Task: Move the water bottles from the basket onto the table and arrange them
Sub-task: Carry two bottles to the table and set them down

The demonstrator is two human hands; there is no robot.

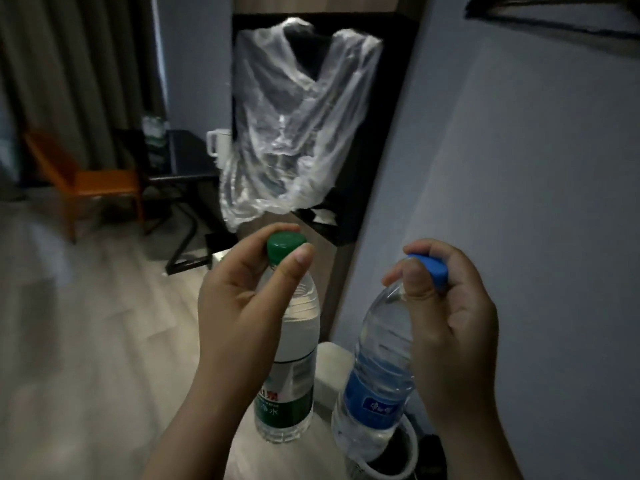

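Note:
My left hand (242, 299) grips the green cap and neck of a clear water bottle with a green label (289, 382), held upright in the air. My right hand (450, 306) pinches the blue cap of a second clear bottle with a blue label (377, 372), which hangs tilted, its base toward the lower left. The base of the blue bottle hangs just over a white-rimmed round container (408, 441) at the bottom edge. A dark table (187, 150) stands far back on the left, with another green-labelled bottle (154, 133) on it.
An orange chair (93, 181) stands by the curtains at left. A white kettle (220, 145) sits at the table's right edge. Clear plastic sheeting (298, 126) hangs over a dark shelf unit ahead. A grey wall (519, 202) fills the right. A white box (329, 372) lies behind the bottles.

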